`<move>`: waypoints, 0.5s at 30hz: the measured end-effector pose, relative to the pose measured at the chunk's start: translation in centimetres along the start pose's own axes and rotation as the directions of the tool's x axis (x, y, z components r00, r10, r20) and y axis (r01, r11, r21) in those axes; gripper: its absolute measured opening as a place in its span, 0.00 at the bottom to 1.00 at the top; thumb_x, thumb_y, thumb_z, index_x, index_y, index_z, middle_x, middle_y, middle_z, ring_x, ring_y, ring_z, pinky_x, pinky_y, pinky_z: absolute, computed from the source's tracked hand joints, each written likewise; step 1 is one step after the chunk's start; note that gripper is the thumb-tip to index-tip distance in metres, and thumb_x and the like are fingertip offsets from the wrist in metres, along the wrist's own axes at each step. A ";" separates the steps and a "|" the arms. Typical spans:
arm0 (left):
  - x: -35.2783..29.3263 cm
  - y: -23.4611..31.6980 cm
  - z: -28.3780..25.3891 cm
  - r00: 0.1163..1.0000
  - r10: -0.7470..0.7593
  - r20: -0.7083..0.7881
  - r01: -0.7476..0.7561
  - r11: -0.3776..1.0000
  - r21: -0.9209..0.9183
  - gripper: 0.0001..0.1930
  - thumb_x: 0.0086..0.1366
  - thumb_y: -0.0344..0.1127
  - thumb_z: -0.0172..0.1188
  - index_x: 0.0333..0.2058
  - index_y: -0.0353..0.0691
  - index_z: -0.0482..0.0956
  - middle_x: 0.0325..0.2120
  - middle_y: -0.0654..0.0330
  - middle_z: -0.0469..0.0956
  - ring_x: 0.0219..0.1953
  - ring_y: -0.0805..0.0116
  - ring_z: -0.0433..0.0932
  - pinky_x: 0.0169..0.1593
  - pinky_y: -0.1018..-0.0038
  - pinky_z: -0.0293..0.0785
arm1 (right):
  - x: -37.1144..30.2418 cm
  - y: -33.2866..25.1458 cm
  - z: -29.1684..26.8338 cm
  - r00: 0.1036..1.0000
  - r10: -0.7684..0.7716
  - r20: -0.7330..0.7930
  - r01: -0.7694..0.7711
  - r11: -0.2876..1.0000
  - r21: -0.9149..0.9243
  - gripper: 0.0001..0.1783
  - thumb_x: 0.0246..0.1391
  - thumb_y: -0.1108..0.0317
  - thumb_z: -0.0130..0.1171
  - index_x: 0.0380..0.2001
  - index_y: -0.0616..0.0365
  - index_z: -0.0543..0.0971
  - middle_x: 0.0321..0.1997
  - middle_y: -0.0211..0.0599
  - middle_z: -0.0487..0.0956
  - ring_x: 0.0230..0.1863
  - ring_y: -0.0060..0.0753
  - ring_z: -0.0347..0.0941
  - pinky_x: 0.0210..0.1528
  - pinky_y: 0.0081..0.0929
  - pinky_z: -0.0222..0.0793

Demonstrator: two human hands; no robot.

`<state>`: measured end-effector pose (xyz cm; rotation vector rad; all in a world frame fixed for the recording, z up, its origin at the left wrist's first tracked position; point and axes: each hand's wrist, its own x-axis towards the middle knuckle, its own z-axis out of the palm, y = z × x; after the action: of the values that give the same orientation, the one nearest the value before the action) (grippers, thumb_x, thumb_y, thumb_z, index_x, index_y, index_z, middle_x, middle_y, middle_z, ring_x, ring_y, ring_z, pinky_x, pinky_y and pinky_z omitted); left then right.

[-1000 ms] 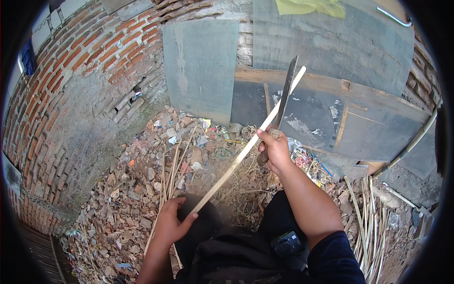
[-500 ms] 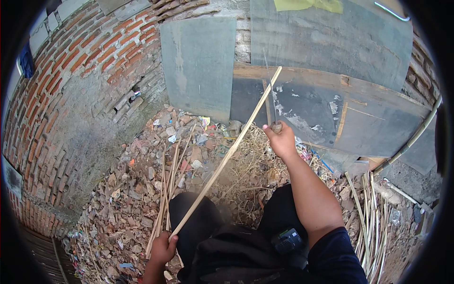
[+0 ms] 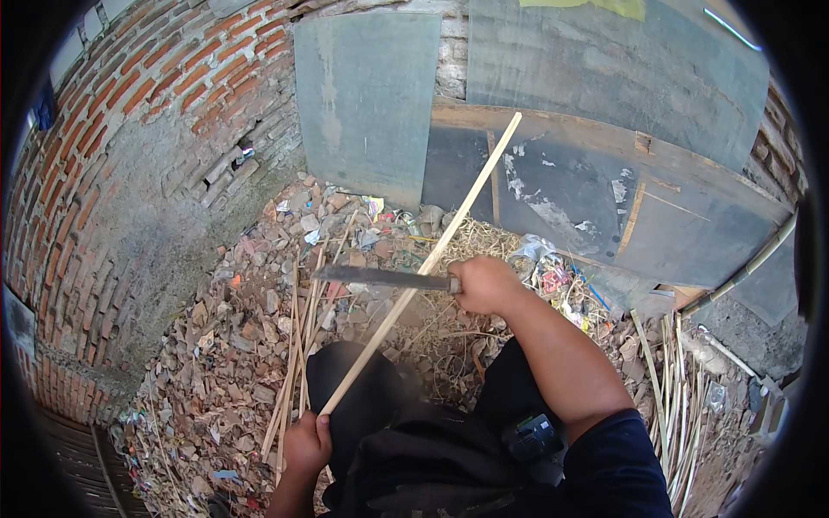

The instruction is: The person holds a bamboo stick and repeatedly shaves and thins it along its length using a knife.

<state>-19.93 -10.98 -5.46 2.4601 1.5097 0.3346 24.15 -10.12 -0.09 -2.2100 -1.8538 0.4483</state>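
Note:
My left hand (image 3: 308,440) grips the lower end of a long pale bamboo strip (image 3: 376,338), which slants up and away to the right past my knee. My right hand (image 3: 485,286) is closed around the handle of a machete (image 3: 377,277). Its dark blade points left and lies across the strip, over the strip's middle; whether it touches the strip I cannot tell. Beside my left knee, several thin strips (image 3: 296,363) lie on the rubble. Pale shavings (image 3: 471,244) are heaped beyond my knees.
Broken bricks and stones (image 3: 233,345) cover the ground. A brick wall (image 3: 129,173) rises at the left, and grey panels (image 3: 367,108) stand ahead. Another bundle of strips (image 3: 680,388) lies at the right, near a bamboo pole (image 3: 749,263). A dark device (image 3: 531,438) rests by my right thigh.
The machete has swung from pointing upward to pointing left across the strip. My right hand has come down and nearer, while my left hand still grips the strip's end.

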 end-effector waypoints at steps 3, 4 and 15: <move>0.8 0.2 0.1 1.000 0.013 0.028 -0.013 1.000 -0.009 0.18 0.74 0.45 0.52 0.28 0.38 0.71 0.17 0.41 0.75 0.22 0.34 0.76 0.27 0.44 0.69 | 1.1 5.3 0.5 0.957 0.260 -0.129 -0.238 0.957 0.164 0.13 0.50 0.64 0.62 0.40 0.53 0.82 0.37 0.48 0.84 0.45 0.52 0.82 0.49 0.47 0.78; 1.0 0.2 -0.1 0.999 0.017 0.027 -0.017 1.000 -0.012 0.18 0.74 0.45 0.52 0.28 0.38 0.71 0.17 0.41 0.75 0.22 0.34 0.76 0.27 0.44 0.69 | 1.5 6.5 1.0 0.911 0.354 -0.213 -0.299 0.921 0.250 0.13 0.49 0.65 0.63 0.40 0.53 0.82 0.37 0.48 0.84 0.45 0.53 0.82 0.49 0.47 0.78; 1.2 0.0 -1.0 0.995 0.024 0.099 -0.010 0.990 -0.141 0.19 0.74 0.44 0.52 0.27 0.36 0.71 0.18 0.40 0.75 0.24 0.33 0.76 0.28 0.46 0.69 | -0.9 -0.6 0.1 0.999 -0.029 0.042 0.030 0.999 -0.027 0.16 0.48 0.65 0.63 0.42 0.52 0.82 0.35 0.48 0.84 0.42 0.53 0.82 0.47 0.48 0.78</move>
<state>-19.74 -9.79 -4.40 2.3449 1.3768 0.3042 23.41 -10.87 0.13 -2.2036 -1.9223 0.4690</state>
